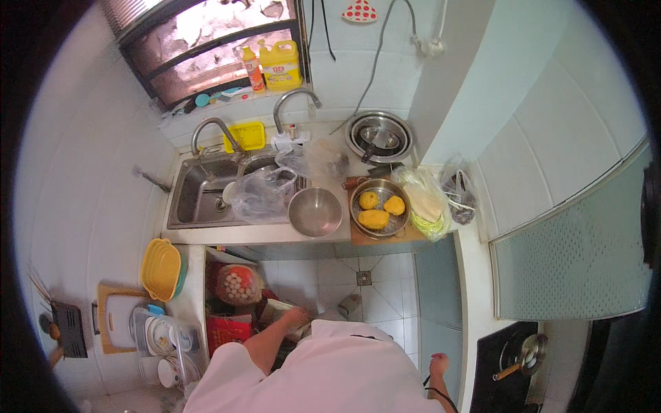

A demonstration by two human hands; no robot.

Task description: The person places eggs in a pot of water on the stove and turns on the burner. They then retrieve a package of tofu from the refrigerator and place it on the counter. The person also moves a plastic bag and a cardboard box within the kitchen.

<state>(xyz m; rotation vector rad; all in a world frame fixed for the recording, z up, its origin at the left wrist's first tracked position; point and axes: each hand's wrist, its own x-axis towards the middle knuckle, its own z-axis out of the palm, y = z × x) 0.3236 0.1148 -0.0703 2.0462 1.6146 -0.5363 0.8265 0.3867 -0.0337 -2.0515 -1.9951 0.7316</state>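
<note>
My left hand [296, 316] reaches low, beside a pale packet [276, 310] under the left counter. Its fingers are partly hidden, so whether they grip the packet cannot be made out. Just beyond it, several eggs [236, 285] lie in a red-lined bag, and a red box [230, 329] bearing writing stands nearer to me. My right hand [439, 364] hangs low by the pale cabinet front on the right. Its fingers look curled, and what may be inside them is hidden. A black cord [441, 395] runs by that wrist.
Ahead, the counter holds a double sink [178, 206], a steel bowl [315, 212] and a steamer pan [380, 235] with three yellow pieces. Stacked basins [408, 137] stand behind. Dishes fill a clear rack [188, 335] at left; a pan [534, 353] sits on the right-hand hob.
</note>
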